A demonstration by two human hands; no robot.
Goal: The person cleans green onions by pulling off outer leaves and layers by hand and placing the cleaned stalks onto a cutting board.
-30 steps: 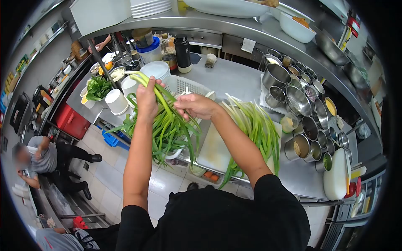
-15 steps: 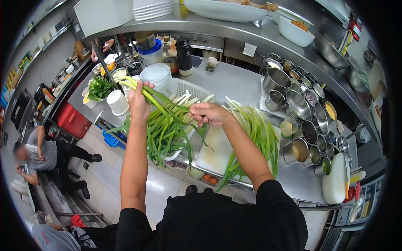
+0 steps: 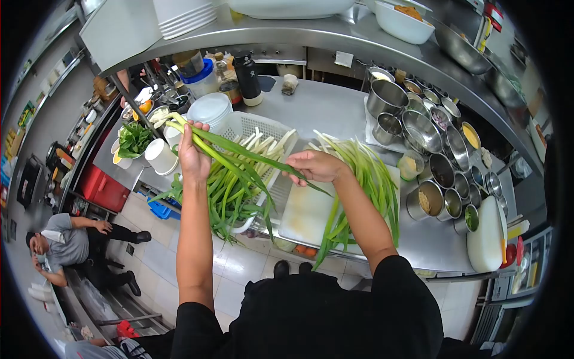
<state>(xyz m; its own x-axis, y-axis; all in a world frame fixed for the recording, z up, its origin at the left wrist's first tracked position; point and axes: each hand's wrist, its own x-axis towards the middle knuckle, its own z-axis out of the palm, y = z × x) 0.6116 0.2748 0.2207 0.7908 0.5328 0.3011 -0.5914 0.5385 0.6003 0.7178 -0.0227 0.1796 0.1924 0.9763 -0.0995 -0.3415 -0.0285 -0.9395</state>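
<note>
My left hand (image 3: 194,157) is closed round the pale end of a green onion (image 3: 230,145). Its long leaves stretch to the right, where my right hand (image 3: 317,166) pinches one leaf near its tip. Below them a white perforated basket (image 3: 242,124) holds a heap of green onions (image 3: 233,197). To the right, a second bunch (image 3: 362,185) lies across a white cutting board (image 3: 299,212), white ends away from me and green ends over the near edge.
Metal pots (image 3: 391,99) and small containers crowd the counter's right side. A black bottle (image 3: 247,81), stacked lids (image 3: 209,109) and a leafy green bowl (image 3: 136,140) stand at the left. Overhead runs a steel shelf (image 3: 269,37). A person (image 3: 75,239) sits at the far left.
My right hand has moved right, drawing the leaf out straighter. My left hand still grips the green onion. The seated person's arm has shifted, and the view has moved slightly.
</note>
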